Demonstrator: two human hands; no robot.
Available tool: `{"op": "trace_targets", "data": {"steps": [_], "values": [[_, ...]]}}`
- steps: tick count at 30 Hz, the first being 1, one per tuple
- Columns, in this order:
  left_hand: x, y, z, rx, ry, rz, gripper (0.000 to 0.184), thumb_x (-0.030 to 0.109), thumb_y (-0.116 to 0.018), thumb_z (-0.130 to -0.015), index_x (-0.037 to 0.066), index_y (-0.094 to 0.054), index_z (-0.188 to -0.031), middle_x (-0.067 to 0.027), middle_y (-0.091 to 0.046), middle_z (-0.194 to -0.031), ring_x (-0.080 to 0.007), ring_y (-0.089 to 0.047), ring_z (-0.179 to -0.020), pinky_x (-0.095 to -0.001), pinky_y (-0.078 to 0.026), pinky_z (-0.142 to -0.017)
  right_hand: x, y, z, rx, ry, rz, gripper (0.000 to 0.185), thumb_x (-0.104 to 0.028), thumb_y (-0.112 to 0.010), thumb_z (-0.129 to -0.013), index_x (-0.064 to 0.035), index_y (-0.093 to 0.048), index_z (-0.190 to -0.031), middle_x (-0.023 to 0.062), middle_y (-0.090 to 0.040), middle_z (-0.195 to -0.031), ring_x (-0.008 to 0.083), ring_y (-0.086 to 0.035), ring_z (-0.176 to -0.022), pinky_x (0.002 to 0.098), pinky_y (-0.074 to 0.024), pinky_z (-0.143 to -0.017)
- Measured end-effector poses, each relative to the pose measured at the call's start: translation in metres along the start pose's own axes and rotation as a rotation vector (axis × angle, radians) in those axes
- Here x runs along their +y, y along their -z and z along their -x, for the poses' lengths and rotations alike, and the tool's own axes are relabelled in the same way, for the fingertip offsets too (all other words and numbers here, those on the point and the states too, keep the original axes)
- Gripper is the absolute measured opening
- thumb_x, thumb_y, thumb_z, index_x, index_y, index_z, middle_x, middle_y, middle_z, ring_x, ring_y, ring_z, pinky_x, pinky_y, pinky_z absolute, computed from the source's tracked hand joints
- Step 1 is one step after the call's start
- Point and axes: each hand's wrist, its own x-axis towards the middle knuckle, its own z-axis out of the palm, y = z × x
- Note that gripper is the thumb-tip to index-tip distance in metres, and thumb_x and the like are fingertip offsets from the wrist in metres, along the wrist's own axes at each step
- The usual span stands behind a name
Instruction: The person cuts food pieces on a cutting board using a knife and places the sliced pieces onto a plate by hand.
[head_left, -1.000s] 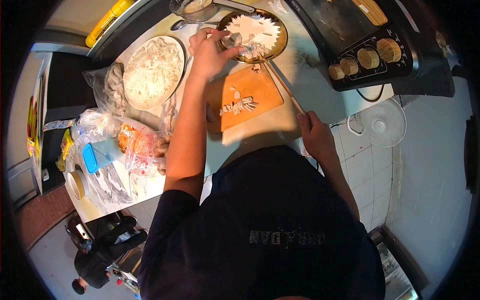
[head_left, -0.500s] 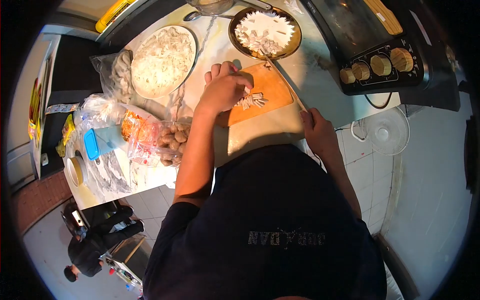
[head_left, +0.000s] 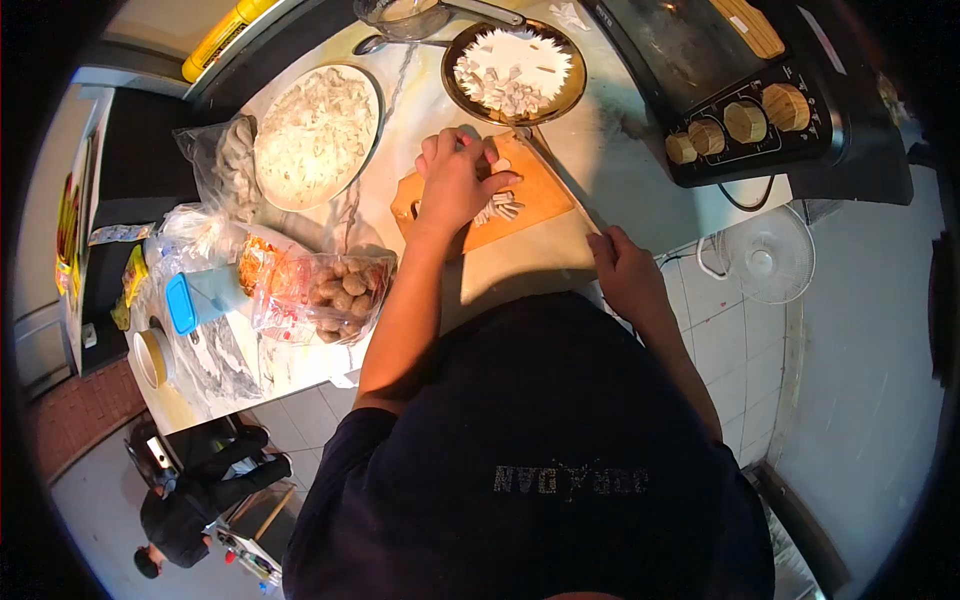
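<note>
My left hand [head_left: 456,183] is over the orange cutting board [head_left: 542,192], thumb stretched out and apart from the bent fingers. A pale piece [head_left: 501,165] shows between thumb and fingers, and a small heap of pale cut strips [head_left: 500,208] lies just below the thumb. My right hand [head_left: 630,272] grips the handle of a knife [head_left: 566,184], its blade slanting up along the board's right edge. Beyond the board, a gold-rimmed plate [head_left: 572,88] holds small pale chopped pieces.
A large plate of white shreds [head_left: 312,137] stands left, beside plastic bags, one with brown round items [head_left: 350,296]. A blue-lidded container [head_left: 181,304] is nearer the left edge. A black stove [head_left: 745,120] stands right. A person [head_left: 175,520] is at lower left, beyond the table.
My left hand has come back from the gold-rimmed plate to the board, and its thumb has spread from the fingers. My right hand still holds the knife in about the same place.
</note>
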Motion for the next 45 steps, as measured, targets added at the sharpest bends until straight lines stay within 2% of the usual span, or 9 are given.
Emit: {"op": "trace_targets", "data": {"steps": [6, 9, 11, 17, 30, 33, 38, 40, 45], "values": [[-0.010, -0.003, 0.005, -0.020, 0.040, 0.080, 0.024, 0.028, -0.082, -0.073, 0.015, -0.073, -0.091, -0.0070, -0.055, -0.108, -0.0312, -0.044, -0.108, -0.0442, -0.034, -0.091, 0.002, -0.012, 0.000, -0.042, 0.019, 0.030, 0.041, -0.043, -0.049, -0.099, -0.0041, -0.061, -0.105, 0.0212, -0.067, -0.083, 0.0409, -0.066, -0.083, 0.0449, -0.0500, -0.073], [-0.011, -0.007, 0.007, -0.001, 0.056, 0.081, 0.025, 0.028, -0.082, -0.074, 0.015, -0.074, -0.093, -0.0075, -0.056, -0.109, -0.0318, -0.046, -0.108, -0.0435, -0.036, -0.092, 0.006, -0.020, -0.003, -0.008, 0.065, 0.047, 0.041, -0.044, -0.050, -0.099, -0.0053, -0.061, -0.106, 0.0213, -0.068, -0.084, 0.0417, -0.066, -0.084, 0.0461, -0.0505, -0.073], [-0.012, -0.007, 0.008, 0.017, 0.054, 0.084, 0.026, 0.029, -0.083, -0.073, 0.016, -0.074, -0.093, -0.0076, -0.056, -0.109, -0.0318, -0.046, -0.108, -0.0432, -0.036, -0.092, 0.004, -0.019, -0.004, -0.067, 0.057, 0.077, 0.044, -0.047, -0.046, -0.099, -0.0074, -0.060, -0.111, 0.0262, -0.068, -0.088, 0.0476, -0.065, -0.089, 0.0563, -0.0514, -0.077], [-0.009, 0.006, 0.008, -0.017, 0.087, 0.136, 0.030, 0.030, -0.085, -0.069, 0.015, -0.074, -0.093, -0.0077, -0.057, -0.110, -0.0312, -0.046, -0.110, -0.0424, -0.036, -0.095, 0.000, -0.017, -0.004, -0.073, 0.052, 0.098, 0.045, -0.048, -0.046, -0.099, -0.0071, -0.060, -0.112, 0.0264, -0.068, -0.088, 0.0475, -0.065, -0.089, 0.0564, -0.0516, -0.077], [-0.008, 0.003, -0.001, 0.043, 0.307, 0.236, 0.031, 0.044, -0.076, -0.077, 0.015, -0.073, -0.084, -0.0085, -0.060, -0.103, -0.0314, -0.046, -0.106, -0.0431, -0.032, -0.092, -0.004, -0.018, -0.005, -0.080, 0.058, 0.139, 0.047, -0.048, -0.045, -0.100, -0.0059, -0.060, -0.115, 0.0265, -0.068, -0.088, 0.0464, -0.066, -0.088, 0.0552, -0.0525, -0.078], [-0.004, 0.001, -0.002, 0.041, 0.316, 0.155, 0.036, 0.049, -0.076, -0.078, 0.013, -0.073, -0.082, -0.0102, -0.062, -0.101, -0.0318, -0.049, -0.107, -0.0436, -0.034, -0.092, -0.005, -0.020, -0.004, -0.048, 0.028, 0.144, 0.041, -0.045, -0.048, -0.099, -0.0073, -0.061, -0.107, 0.0212, -0.069, -0.087, 0.0438, -0.065, -0.089, 0.0496, -0.0509, -0.076], [-0.003, 0.000, -0.005, -0.034, 0.358, 0.120, 0.044, 0.055, -0.077, -0.075, 0.011, -0.072, -0.079, -0.0123, -0.064, -0.099, -0.0339, -0.049, -0.108, -0.0448, -0.036, -0.091, -0.004, -0.022, -0.007, -0.063, 0.099, 0.216, 0.041, -0.045, -0.041, -0.102, -0.0057, -0.054, -0.103, 0.0255, -0.067, -0.083, 0.0479, -0.065, -0.083, 0.0581, -0.0506, -0.074], [-0.003, -0.001, -0.005, -0.012, 0.429, 0.101, 0.046, 0.058, -0.079, -0.071, 0.014, -0.071, -0.079, -0.0119, -0.060, -0.103, -0.0338, -0.043, -0.108, -0.0449, -0.029, -0.090, -0.002, -0.024, -0.009, -0.076, 0.102, 0.239, 0.041, -0.045, -0.041, -0.102, -0.0052, -0.052, -0.102, 0.0261, -0.067, -0.082, 0.0486, -0.064, -0.083, 0.0584, -0.0503, -0.073], [-0.001, 0.004, -0.012, -0.119, 0.545, 0.087, 0.050, 0.062, -0.078, -0.068, 0.014, -0.071, -0.079, -0.0153, -0.058, -0.108, -0.0352, -0.040, -0.111, -0.0463, -0.028, -0.091, -0.009, -0.020, -0.011, -0.136, 0.094, 0.272, 0.042, -0.043, -0.040, -0.103, -0.0032, -0.051, -0.106, 0.0283, -0.066, -0.085, 0.0499, -0.063, -0.085, 0.0586, -0.0499, -0.076]]}}
